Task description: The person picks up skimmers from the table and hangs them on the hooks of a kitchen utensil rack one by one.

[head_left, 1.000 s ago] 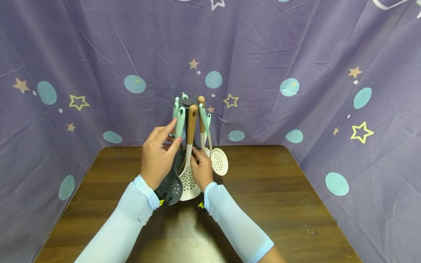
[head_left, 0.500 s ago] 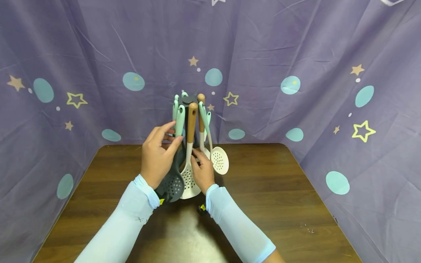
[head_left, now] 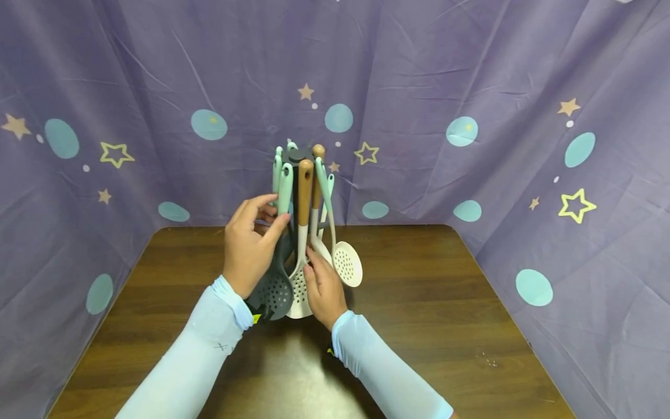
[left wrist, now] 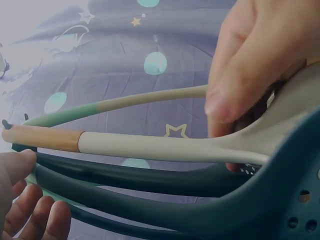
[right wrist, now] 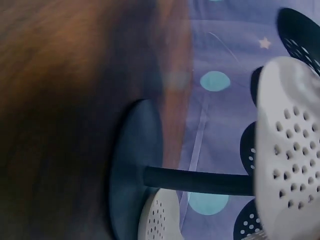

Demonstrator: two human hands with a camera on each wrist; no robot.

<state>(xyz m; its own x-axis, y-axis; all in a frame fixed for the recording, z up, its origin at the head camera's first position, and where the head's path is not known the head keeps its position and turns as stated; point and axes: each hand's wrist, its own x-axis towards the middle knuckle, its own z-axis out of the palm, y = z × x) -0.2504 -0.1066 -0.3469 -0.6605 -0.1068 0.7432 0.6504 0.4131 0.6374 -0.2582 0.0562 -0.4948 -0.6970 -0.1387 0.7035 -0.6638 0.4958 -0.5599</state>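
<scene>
In the head view, dark and white kitchen utensils hang upright from a black utensil stand (head_left: 297, 155) at the table's back. My left hand (head_left: 248, 247) pinches the mint-green handle of a dark skimmer (head_left: 275, 294) between thumb and fingers. Beside it hangs a white slotted turner (head_left: 298, 288) with a wooden handle. My right hand (head_left: 325, 288) is at the turner's right side, its fingertips reaching behind its neck in the left wrist view; whether they grip anything is hidden. A small white skimmer (head_left: 348, 265) hangs just right of that hand.
The stand's round base (right wrist: 137, 170) and its pole (right wrist: 200, 181) show in the right wrist view. Below is a brown wooden table (head_left: 419, 326). A purple patterned curtain (head_left: 408, 87) hangs close behind and on both sides.
My right hand has shifted slightly right and its fingers have spread. The wooden-handled utensil behind it and the small white skimmer have swung a little. My left hand stays at the handle.
</scene>
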